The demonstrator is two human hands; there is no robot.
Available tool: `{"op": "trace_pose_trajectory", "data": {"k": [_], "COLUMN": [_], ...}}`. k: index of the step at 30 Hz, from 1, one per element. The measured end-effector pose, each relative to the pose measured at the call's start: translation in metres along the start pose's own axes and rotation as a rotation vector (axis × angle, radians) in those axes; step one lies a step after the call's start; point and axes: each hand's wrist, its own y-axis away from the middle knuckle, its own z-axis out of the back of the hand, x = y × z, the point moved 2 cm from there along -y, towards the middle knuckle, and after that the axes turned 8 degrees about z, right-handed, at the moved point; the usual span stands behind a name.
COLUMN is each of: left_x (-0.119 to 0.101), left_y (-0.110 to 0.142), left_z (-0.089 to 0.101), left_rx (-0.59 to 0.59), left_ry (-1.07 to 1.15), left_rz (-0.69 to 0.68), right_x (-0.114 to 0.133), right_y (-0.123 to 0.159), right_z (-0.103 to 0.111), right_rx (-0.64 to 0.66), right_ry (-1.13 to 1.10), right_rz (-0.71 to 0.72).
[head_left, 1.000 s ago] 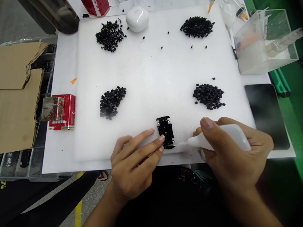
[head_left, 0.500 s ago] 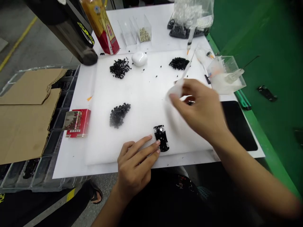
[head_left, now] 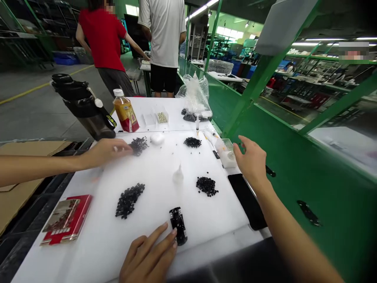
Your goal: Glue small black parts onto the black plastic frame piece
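My left hand (head_left: pixel 147 255) lies flat on the white foam sheet (head_left: pixel 165 169) at the near edge, fingers stretched out, fingertips touching a small black plastic part (head_left: pixel 178 226). My right hand (head_left: pixel 250 159) hovers with fingers spread and nothing in it, beside a clear plastic box (head_left: pixel 226 155) at the sheet's right edge. A small white squeeze bottle (head_left: pixel 178 175) stands upright in the middle of the sheet, held by no one. Another person's hand (head_left: pixel 104 152) reaches in from the left to the far-left pile of black bits (head_left: pixel 138 144).
Three more black piles lie on the sheet: far right (head_left: pixel 192 142), near left (head_left: pixel 129 199), near right (head_left: pixel 207 185). A white earbud case (head_left: pixel 157 138), red box (head_left: pixel 66 220), black pad (head_left: pixel 247 200), drink bottle (head_left: pixel 125 116), dark flask (head_left: pixel 82 106) and plastic bag (head_left: pixel 196 98) surround it. Two people stand behind the table.
The view has swung upward. My right hand let go of the white bottle, which now stands on the sheet, and moved right to the clear box. Another person's arm came in from the left.
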Motion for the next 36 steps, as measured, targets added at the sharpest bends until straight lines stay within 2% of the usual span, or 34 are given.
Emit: {"op": "trace_pose_trajectory", "data": {"k": [2, 5, 9, 10, 13, 14, 15, 16, 17, 20, 22, 28, 36], "left_x": [-0.002, -0.007, -0.012, -0.013, -0.017, -0.018, -0.019, -0.02, -0.021, -0.022, -0.021, -0.021, -0.021], "left_y": [-0.001, -0.004, -0.01, -0.011, -0.016, -0.017, -0.018, -0.018, -0.019, -0.018, -0.017, -0.018, -0.017], "left_z": [0.0, 0.002, 0.005, 0.006, 0.009, 0.009, 0.01, 0.01, 0.009, 0.008, 0.008, 0.009, 0.007], "left_rx": [-0.004, -0.017, -0.05, -0.048, -0.035, -0.032, -0.029, -0.025, -0.021, 0.0, 0.017, 0.035, 0.046], "left_ry": [-0.009, -0.019, -0.016, -0.015, -0.008, 0.001, 0.012, 0.025, 0.04, 0.08, 0.098, 0.113, 0.113], "left_rz": [0.008, 0.037, 0.066, 0.069, 0.12, 0.141, 0.161, 0.178, 0.19, 0.204, 0.209, 0.229, 0.238], "right_x": [-0.016, -0.024, -0.013, -0.006, 0.034, 0.052, 0.069, 0.087, 0.103, 0.139, 0.149, 0.151, 0.151], "right_y": [0.002, 0.009, 0.011, 0.012, 0.028, 0.04, 0.054, 0.069, 0.083, 0.125, 0.144, 0.149, 0.151], "right_z": [-0.008, -0.015, 0.002, 0.01, 0.038, 0.047, 0.051, 0.052, 0.049, 0.037, 0.032, 0.028, 0.026], "right_rx": [0.004, -0.087, -0.162, -0.182, -0.392, -0.646, -0.77, -0.805, -0.653, -0.325, -0.197, -0.117, -0.093], "right_ry": [-0.003, -0.013, -0.062, -0.056, -0.03, -0.12, -0.282, -0.412, -0.547, -0.696, -0.765, -0.812, -0.823], "right_rz": [-0.023, -0.064, -0.04, -0.029, -0.009, -0.01, -0.03, -0.053, -0.091, -0.187, -0.211, -0.172, -0.146]}}
